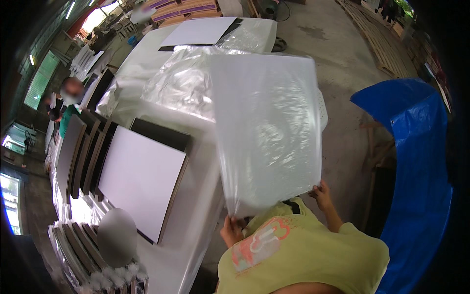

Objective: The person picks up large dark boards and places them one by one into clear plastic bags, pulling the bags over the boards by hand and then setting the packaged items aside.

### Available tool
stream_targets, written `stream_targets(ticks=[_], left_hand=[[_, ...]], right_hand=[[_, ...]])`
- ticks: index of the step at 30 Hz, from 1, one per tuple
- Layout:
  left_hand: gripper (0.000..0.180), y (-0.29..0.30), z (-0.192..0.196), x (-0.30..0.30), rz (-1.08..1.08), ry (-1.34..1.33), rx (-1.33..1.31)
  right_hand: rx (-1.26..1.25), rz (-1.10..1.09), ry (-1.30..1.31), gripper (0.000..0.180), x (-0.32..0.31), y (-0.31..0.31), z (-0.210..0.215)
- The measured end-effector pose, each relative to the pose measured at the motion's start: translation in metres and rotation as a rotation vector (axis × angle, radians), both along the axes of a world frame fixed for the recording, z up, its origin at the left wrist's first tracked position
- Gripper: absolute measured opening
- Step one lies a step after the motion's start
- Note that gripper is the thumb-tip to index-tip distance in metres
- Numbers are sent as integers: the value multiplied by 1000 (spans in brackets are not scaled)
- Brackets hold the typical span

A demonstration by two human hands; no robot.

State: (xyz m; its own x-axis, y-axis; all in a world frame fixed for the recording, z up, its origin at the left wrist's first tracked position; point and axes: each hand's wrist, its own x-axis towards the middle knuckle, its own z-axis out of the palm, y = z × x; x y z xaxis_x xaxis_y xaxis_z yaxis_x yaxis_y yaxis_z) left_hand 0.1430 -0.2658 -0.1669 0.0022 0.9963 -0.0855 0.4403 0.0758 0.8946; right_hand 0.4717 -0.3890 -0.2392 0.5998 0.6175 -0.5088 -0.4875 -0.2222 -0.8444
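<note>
I wear a loose, pale yellow-green T-shirt [318, 259], softly creased. Its front carries a slanted print [261, 244] of rounded coral-red shapes over a greyish block, with small reddish specks nearby. The right sleeve [364, 247] is short and wide; below it my forearm [334, 218] is bare. My left fingers [235, 224] and right fingers [320, 191] are bare too. A curved neckline shows at the bottom.
</note>
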Motion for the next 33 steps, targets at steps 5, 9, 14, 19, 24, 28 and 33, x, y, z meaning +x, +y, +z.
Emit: stream_targets(ticks=[5, 9, 14, 19, 24, 28, 33], left_hand=[[30, 127, -29, 163, 59, -674, -418], [26, 184, -16, 235, -274, -315, -354], [26, 270, 34, 242, -303, 381, 393], [38, 372, 34, 178, -305, 661, 460], [14, 392, -2, 155, -122, 317, 194], [14, 390, 22, 172, -34, 324, 155], [12, 410, 53, 175, 10, 313, 569]], right_hand=[[-116, -297, 36, 57, 93, 18, -39], [-158, -338, 65, 51, 160, 41, -78], [-373, -332, 55, 48, 231, 71, -120], [-190, -389, 137, 48, 288, 79, -173], [-430, -408, 172, 42, 316, 91, -195], [-567, -383, 99, 42, 323, 86, -185], [-905, -244, -815, 42, 352, 102, -174]])
